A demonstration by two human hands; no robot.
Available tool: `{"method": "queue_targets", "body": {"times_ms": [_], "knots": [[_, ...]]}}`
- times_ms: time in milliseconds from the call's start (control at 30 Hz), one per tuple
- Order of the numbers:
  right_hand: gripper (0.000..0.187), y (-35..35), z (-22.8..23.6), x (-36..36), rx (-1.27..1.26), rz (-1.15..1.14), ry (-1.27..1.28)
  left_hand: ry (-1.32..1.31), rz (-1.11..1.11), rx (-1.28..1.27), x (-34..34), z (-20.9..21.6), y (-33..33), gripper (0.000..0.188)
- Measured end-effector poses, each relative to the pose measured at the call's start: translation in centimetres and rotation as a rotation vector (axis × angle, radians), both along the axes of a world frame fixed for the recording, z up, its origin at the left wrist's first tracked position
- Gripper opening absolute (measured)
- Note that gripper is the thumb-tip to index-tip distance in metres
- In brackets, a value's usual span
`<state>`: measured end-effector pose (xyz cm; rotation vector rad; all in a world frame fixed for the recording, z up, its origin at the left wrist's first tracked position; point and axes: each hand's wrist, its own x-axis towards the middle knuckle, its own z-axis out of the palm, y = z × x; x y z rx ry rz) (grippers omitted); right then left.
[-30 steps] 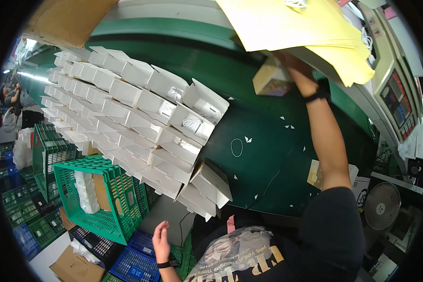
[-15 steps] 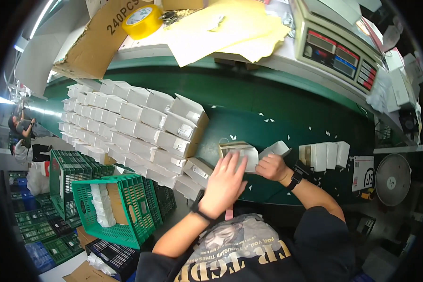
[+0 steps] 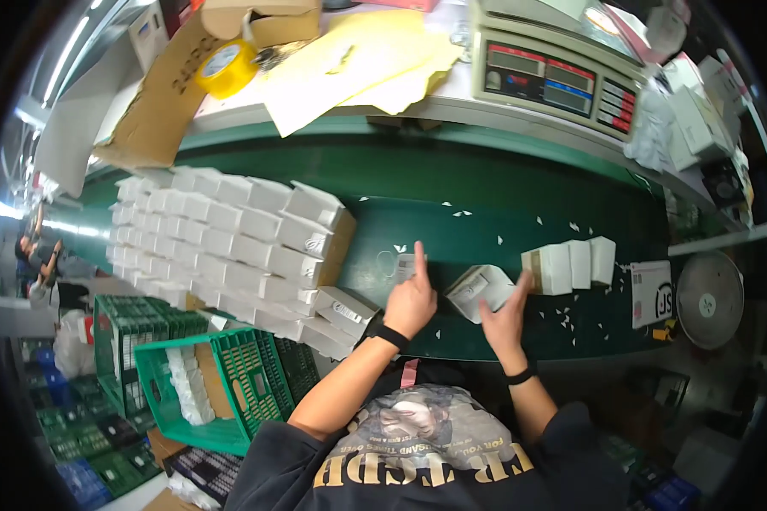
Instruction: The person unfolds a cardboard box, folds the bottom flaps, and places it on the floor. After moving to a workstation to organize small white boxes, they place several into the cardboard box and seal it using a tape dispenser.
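A small white carton [image 3: 479, 291] lies tilted on the dark green belt [image 3: 503, 213] in front of me. My right hand [image 3: 505, 315] touches its right side with fingers spread. My left hand [image 3: 412, 298] hovers just left of the carton, index finger pointing up, holding nothing that I can see. A short row of white cartons [image 3: 571, 264] stands right of my right hand. A large stack of white cartons [image 3: 230, 243] fills the belt to the left of my left hand.
A shelf behind the belt carries a weighing scale [image 3: 554, 72], yellow envelopes [image 3: 358, 64], a roll of yellow tape [image 3: 226, 66] and cardboard. Green plastic crates [image 3: 204, 383] stand at lower left. A small fan [image 3: 709, 298] sits at right. Another person [image 3: 38, 255] works far left.
My hands have come apart: the left drew back leftward off the carton, and the carton now lies between both hands. A second ago my right arm reached up to the shelf.
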<state>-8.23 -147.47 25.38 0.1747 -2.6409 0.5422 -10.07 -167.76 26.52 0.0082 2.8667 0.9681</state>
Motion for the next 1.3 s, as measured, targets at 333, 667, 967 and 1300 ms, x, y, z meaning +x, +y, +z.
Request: {"method": "queue_targets", "body": {"times_ms": [333,667,967,1300], "knots": [[0.058,3.3,0.2,-4.4,-0.22,0.164,-0.556,0.008,-0.371,-0.055,-0.2,0.5,-1.4,0.048],[0.039,-4.7,2.7,-17.1,-0.271,0.425,-0.336,0.221,-0.063,-0.255,0.2,5.5,-7.4,0.024],[0.042,-9.6,-8.5,-18.1,-0.525,0.301,-0.322,0.103,0.084,-0.265,0.1,9.6,-10.0,0.03],[0.043,1.3,-4.1,-17.9,-0.38,0.041,-0.406,0.166,0.076,-0.164,1.5,10.3,-9.9,0.029]]}}
